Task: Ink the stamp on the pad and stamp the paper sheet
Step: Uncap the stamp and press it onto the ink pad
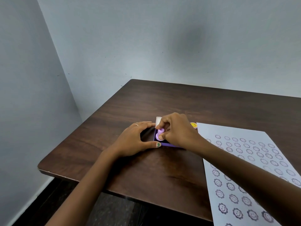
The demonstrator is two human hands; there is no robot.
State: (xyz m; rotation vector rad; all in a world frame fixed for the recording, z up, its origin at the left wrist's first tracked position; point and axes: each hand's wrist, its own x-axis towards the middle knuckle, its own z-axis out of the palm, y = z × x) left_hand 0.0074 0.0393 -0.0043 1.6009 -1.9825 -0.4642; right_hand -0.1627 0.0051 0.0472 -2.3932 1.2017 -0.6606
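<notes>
A small pink stamp (pixel 159 134) stands on the dark pad of a purple ink pad case (pixel 166 144) in the middle of the table. My right hand (pixel 176 130) pinches the stamp from above and presses it down on the pad. My left hand (pixel 136 138) rests on the table at the case's left side, with its thumb and index finger against the case's edge. The case's white lid (pixel 158 119) stands open behind the hands. The paper sheet (pixel 247 162), covered with several rows of smiley stamp marks, lies to the right under my right forearm.
A yellow stamp (pixel 193 125) sits just beyond the paper's far left corner. The dark wooden table (pixel 146 103) fills a corner between two pale blue walls. Its left and near edges drop to a dark floor.
</notes>
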